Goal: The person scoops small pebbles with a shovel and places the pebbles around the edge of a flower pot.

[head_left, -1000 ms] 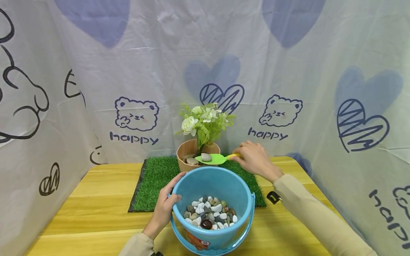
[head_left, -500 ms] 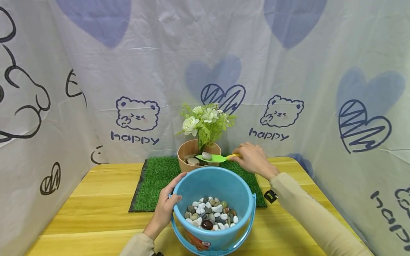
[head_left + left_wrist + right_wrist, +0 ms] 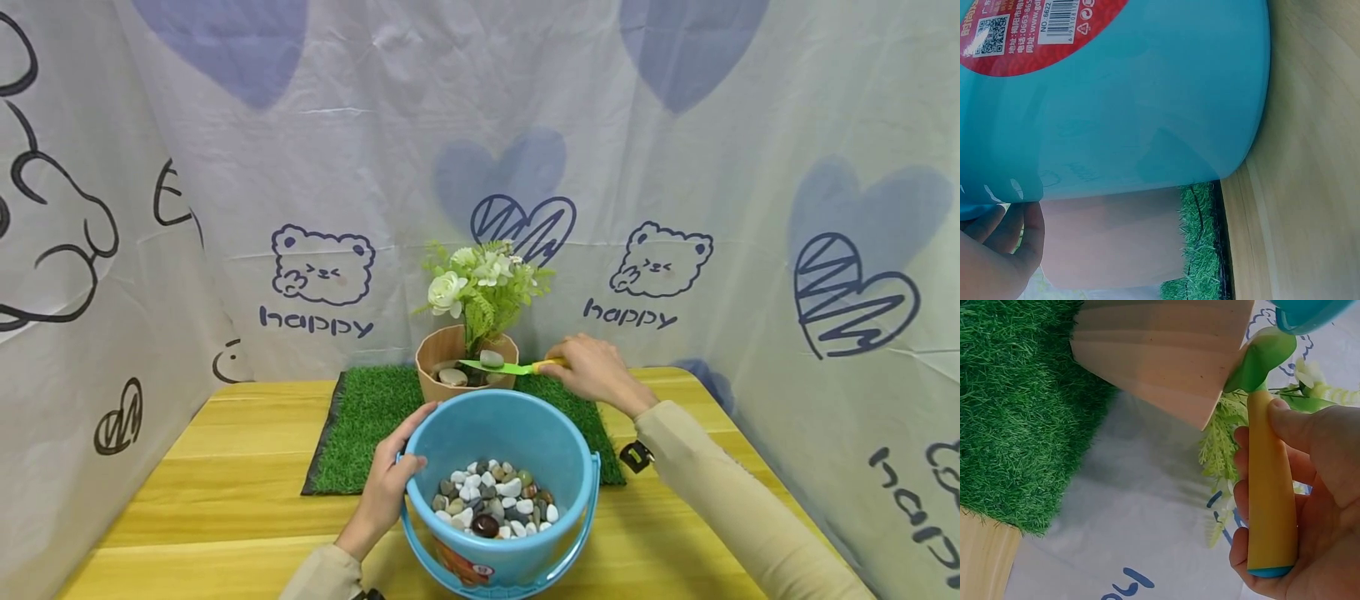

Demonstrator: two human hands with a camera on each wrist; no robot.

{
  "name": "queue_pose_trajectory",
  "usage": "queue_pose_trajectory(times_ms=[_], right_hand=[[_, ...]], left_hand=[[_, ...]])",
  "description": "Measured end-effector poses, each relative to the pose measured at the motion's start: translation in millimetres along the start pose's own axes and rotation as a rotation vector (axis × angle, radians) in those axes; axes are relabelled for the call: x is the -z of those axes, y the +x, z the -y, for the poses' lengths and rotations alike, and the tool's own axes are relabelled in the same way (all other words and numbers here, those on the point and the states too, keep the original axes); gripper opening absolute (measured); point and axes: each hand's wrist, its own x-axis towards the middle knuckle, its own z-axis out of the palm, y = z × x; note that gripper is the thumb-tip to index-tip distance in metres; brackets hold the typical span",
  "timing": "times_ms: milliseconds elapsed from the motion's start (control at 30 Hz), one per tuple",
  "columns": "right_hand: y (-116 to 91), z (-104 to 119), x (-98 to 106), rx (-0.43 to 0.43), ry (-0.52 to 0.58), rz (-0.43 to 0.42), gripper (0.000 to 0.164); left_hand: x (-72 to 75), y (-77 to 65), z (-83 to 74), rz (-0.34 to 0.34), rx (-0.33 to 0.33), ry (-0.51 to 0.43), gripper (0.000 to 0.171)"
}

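Observation:
My left hand grips the rim of a blue bucket, thumb over the inside and fingers along the outer wall. Mixed white, grey and brown pebbles cover the bucket's bottom. Wrapped around a yellow handle, my right hand holds a toy trowel with a green blade. The blade reaches over the opening of a peach flowerpot, tilted nearly edge-on. One pale grey stone shows at the blade's far side; whether it still rests on it, I cannot tell. Other stones lie inside the pot.
White flowers with green leaves stand in the pot. Pot and bucket are close together, the pot behind on a green grass mat. Beneath is a yellow wooden table. A printed white cloth hangs behind and at both sides.
The trowel blade has rolled from showing its flat face to nearly edge-on, and the stone has shifted slightly right and up. The left hand and bucket stay put.

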Motion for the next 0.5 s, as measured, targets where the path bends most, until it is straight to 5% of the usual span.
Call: queue_pose_trajectory(times_ms=[500], right_hand=[[-2.2,-1.1,0.5,-0.023,0.034,-0.012,0.029]], left_hand=[[0.2,0.0,-0.5,0.001,-0.004,0.001,0.067]])
